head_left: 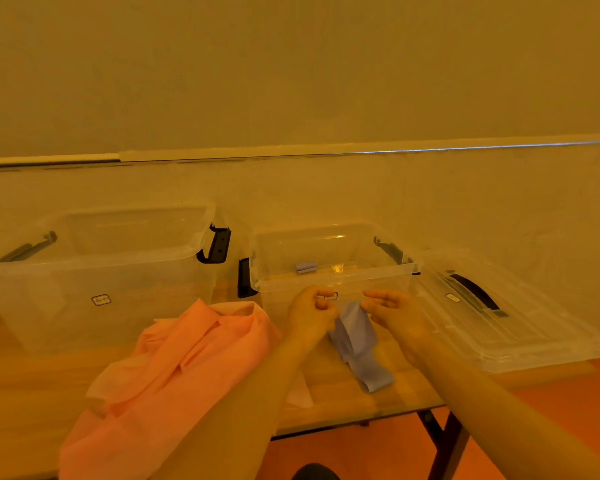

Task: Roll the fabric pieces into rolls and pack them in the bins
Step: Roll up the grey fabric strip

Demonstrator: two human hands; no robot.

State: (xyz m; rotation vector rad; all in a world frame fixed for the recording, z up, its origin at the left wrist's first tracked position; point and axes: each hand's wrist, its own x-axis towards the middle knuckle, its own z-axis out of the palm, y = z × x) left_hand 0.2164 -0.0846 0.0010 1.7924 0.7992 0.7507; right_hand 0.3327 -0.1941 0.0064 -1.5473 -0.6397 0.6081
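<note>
A blue fabric strip (pixel 361 344) hangs from both my hands, and its lower end lies on the wooden table (pixel 406 386). My left hand (pixel 310 313) pinches the strip's top left edge with curled fingers. The top right edge is pinched by my right hand (pixel 394 311). Both hands are just in front of the middle clear bin (pixel 333 282), which holds one small blue fabric roll (pixel 306 267). To the left stands a second clear bin (pixel 94 268) with nothing visible inside. Pink fabric pieces (pixel 174 368) are piled on the table left of my left arm.
A clear bin lid (pixel 510 327) with a black handle lies flat at the right end of the table. Black latches hang on the bins' sides. The table's front edge and black legs show at the lower right, above an orange floor.
</note>
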